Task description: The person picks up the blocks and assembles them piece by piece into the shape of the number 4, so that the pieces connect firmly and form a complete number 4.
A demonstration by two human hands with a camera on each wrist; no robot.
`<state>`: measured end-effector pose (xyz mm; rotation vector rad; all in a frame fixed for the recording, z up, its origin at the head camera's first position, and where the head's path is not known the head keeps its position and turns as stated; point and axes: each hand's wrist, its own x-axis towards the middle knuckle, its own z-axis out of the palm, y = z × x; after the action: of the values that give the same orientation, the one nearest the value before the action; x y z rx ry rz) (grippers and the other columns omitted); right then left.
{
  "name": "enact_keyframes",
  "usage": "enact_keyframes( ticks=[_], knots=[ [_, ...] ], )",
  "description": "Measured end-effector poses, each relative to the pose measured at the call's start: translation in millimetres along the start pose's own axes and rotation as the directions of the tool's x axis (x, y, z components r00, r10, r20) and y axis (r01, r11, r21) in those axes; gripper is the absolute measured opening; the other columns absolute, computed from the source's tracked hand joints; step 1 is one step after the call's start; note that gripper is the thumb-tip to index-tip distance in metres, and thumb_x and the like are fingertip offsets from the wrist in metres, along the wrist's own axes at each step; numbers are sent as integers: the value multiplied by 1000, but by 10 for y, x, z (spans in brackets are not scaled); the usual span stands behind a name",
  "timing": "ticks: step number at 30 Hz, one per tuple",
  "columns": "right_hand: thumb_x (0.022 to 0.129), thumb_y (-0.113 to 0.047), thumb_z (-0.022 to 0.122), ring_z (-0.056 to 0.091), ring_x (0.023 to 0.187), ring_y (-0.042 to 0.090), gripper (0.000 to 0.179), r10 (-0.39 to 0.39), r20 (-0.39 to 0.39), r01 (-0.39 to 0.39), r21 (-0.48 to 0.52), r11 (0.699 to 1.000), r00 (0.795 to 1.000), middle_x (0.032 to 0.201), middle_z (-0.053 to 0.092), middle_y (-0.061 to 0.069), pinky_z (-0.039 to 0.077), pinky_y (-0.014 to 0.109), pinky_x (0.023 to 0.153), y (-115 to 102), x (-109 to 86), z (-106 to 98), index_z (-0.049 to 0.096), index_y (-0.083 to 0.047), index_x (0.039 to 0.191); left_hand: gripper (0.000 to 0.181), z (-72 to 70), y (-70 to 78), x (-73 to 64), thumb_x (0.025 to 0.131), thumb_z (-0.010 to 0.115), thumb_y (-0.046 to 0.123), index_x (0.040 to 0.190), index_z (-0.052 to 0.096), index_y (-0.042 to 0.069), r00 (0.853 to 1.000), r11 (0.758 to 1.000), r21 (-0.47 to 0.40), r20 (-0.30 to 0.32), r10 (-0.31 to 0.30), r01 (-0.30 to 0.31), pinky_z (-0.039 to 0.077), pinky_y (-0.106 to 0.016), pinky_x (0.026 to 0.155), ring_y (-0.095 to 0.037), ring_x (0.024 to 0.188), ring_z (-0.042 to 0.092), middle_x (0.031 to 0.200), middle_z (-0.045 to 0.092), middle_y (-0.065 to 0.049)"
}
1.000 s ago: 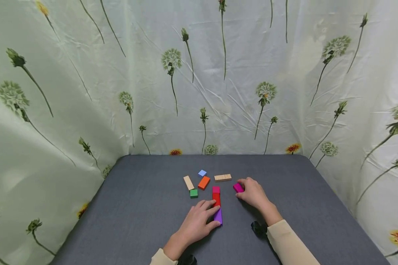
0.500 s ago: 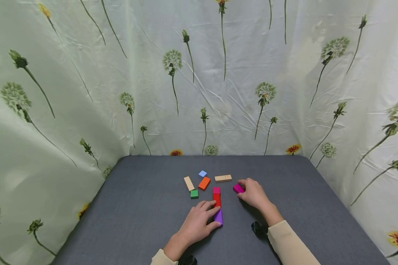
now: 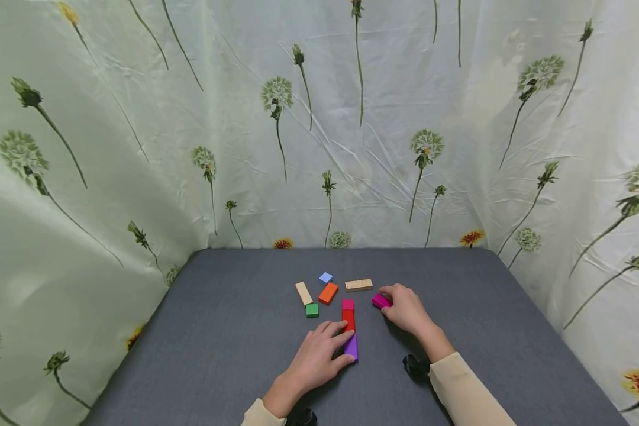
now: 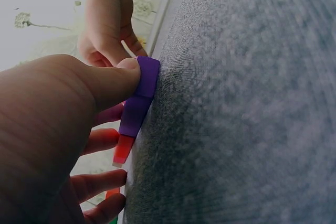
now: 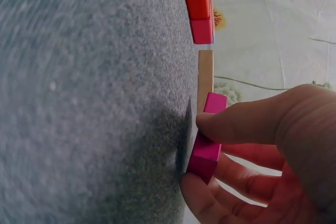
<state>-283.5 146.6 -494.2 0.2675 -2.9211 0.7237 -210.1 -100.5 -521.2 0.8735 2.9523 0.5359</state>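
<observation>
Wore long, pale beige sleeves (image 3: 468, 390) and a small black unit (image 3: 416, 368) at the right wrist, matched by another dark unit (image 3: 303, 418) at the left.

Had the right sleeve in view along much of the forearm, plain and lightly creased, ending in a blunt cuff at the wrist; had only a short stretch of the left one in sight, cut off by the lower edge of the head view. Left both hands (image 3: 316, 358) bare. Showed a dark strip beneath the right sleeve, too unclear to call cable or shadow.
</observation>
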Motion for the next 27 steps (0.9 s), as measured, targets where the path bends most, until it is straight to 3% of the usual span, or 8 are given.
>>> enact_keyframes(
  ticks=[10,27],
  knots=[
    [83,-7,81,61,87,23,36,5,22,-5,15,1000,1000,99,65,9,52,46,79,-69,-4,21,74,-7,118,57,-1,11,-5,93,66,53,144,57,31,1000,1000,-7,-8,3,-3,44,-49,98,-21,132,45,149,48,6],
    [83,-4,81,60,85,20,34,-57,16,57,20,998,998,98,65,5,52,45,80,-158,0,53,75,-12,115,57,-7,2,1,94,66,52,145,56,30,1000,1000,-10,-13,7,-7,44,-49,98,-21,131,45,150,48,6]
  ],
)
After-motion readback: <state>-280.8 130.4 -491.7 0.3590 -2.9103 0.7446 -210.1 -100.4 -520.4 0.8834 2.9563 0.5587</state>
